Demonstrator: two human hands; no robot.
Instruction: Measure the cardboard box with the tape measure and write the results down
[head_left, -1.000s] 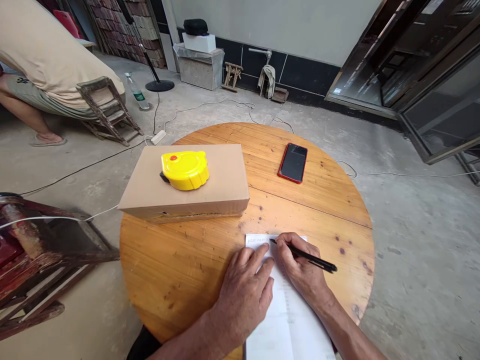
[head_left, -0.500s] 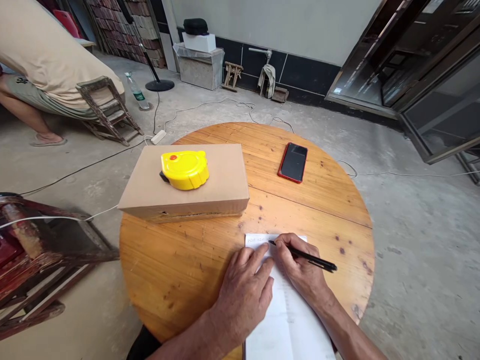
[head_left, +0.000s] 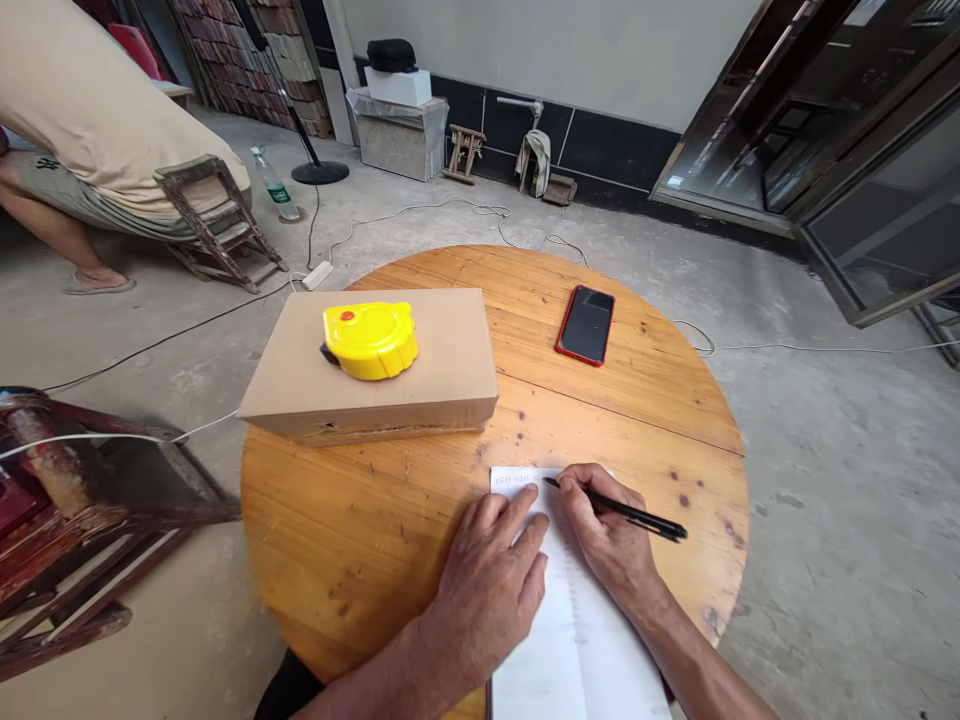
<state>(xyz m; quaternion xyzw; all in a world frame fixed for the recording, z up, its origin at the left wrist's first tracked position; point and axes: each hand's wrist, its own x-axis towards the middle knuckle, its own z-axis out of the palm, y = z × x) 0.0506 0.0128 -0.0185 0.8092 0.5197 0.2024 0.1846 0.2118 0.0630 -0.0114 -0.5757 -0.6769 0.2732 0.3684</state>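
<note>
A white sheet of paper with small writing along its top edge lies on the round wooden table. My left hand rests flat on the paper's left side, fingers spread. In my right hand is a black pen, its tip at the top line of writing. Beyond the hands, a yellow tape measure sits on a closed cardboard box. A phone in a red case lies at the far right of the table.
A person in a light shirt sits at the left on a small wooden chair. Near them stand a water bottle and a stand with a round base. A worn red chair is close by the table's left side.
My right hand and the pen have moved slightly right along the top line, where more writing shows. My left hand has stayed in place.
</note>
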